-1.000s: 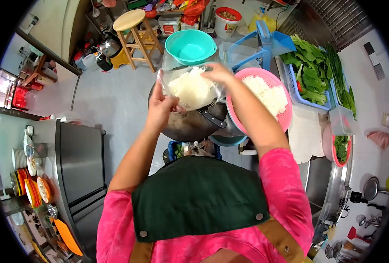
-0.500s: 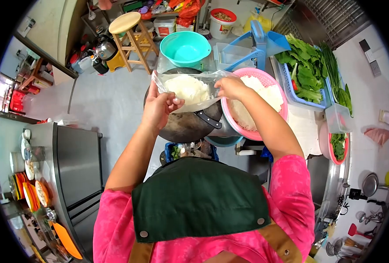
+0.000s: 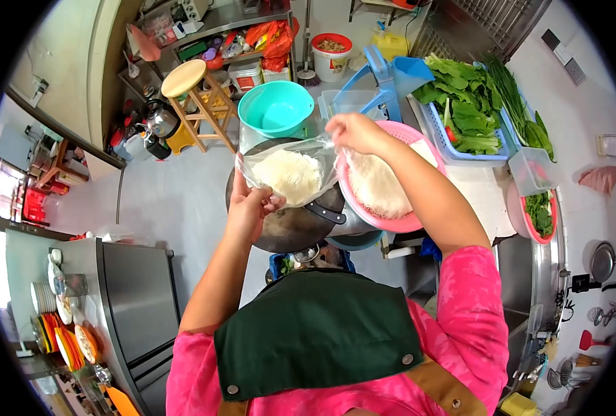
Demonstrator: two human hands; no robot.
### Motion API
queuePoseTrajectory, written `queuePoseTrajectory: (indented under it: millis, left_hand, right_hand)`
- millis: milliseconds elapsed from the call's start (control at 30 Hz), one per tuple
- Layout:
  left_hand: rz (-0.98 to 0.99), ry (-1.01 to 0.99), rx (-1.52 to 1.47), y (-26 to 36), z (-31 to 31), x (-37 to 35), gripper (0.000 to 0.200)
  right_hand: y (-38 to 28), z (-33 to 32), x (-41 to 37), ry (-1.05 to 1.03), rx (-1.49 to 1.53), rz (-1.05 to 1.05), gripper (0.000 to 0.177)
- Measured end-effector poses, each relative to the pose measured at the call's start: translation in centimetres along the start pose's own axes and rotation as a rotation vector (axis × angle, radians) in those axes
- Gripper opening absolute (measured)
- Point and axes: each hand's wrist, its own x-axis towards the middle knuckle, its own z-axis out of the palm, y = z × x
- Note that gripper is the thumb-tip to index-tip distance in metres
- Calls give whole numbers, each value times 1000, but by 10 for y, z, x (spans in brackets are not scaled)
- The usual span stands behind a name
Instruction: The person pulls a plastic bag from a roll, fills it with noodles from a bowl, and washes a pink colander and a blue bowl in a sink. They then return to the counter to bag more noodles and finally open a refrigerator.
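Note:
A clear plastic bag (image 3: 325, 154) with a white, rice-like mass (image 3: 287, 177) inside is stretched between my hands. The near left side of the bag is gripped by my left hand (image 3: 251, 208), thumb on top. My right hand (image 3: 355, 135), raised higher, pinches the bag's far right end, which is gathered and narrow there. Beneath the bag is a large dark wok-like pan (image 3: 287, 232) with a black riveted handle (image 3: 325, 213). To the right, under my right forearm, a pink basket (image 3: 408, 223) holds more of the white food (image 3: 377, 184).
A turquoise basin (image 3: 276, 109) stands beyond the pan, near a wooden stool (image 3: 184, 78). At the right are a blue crate (image 3: 460, 156) of leafy greens and a clear container (image 3: 532, 179). A steel cabinet (image 3: 141, 298) stands at left. A blue handled tool (image 3: 384, 83) rises behind the basket.
My right hand has risen and moved slightly left, drawing the bag's end upward and gathering it. The bag now slants up to the right. The camera view has shifted a little.

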Motion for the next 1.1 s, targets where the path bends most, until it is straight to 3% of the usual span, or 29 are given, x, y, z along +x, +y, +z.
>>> queuePoseTrajectory:
  millis: [167,267,400,467,533,633,667,700,733,800,833,900,1000,1033,1100]
  left_hand:
    - [-14,7,49,-1,2,0,76]
    - [0,-7,-26,-1,3,1,74]
    - [27,-48,-36,-9,-5,8,73]
    - [13,-18,-16,-7,1,5,73]
    - [23,25,32,-2,4,3,73]
    - [35,10,-8,0,1,3,73]
    - [34,30,7,1,1,2,73]
    - [39,24,2,1,-1,3,73]
    - [25,7,-17,0,-4,5,74]
    - [17,-18,-39,-1,-9,6,75]
    - [6,-14,-26,-2,-10,7,76]
    - [-4,-19,-10,-1,-7,9,76]
    - [8,-4,0,-1,-4,9,77]
    - [7,-7,5,-2,-4,10,77]
    - [0,-24,-11,-5,-4,10,78]
  right_hand:
    - [-69,-13,4,315,219,-225,17]
    - [-79,5,16,323,327,-324,17]
    - [-62,39,18,154,2,-253,15]
    - [-35,46,20,17,-142,-447,19]
    - [-52,9,1,45,34,-135,21]
    - [-26,-50,-34,417,255,-148,21]
    - [1,-62,-47,469,73,-76,28]
    - [40,-60,-59,523,-12,-18,41]
    - [79,-51,-71,530,-305,73,55]
    - [144,-9,-98,264,-500,576,101]
    - [142,8,-113,148,-492,817,113]
    - [148,31,-132,154,-472,850,113]
    - [150,51,-147,524,-568,880,109]
    - [148,49,-147,527,-564,883,109]
    - [140,43,-149,339,-273,967,103]
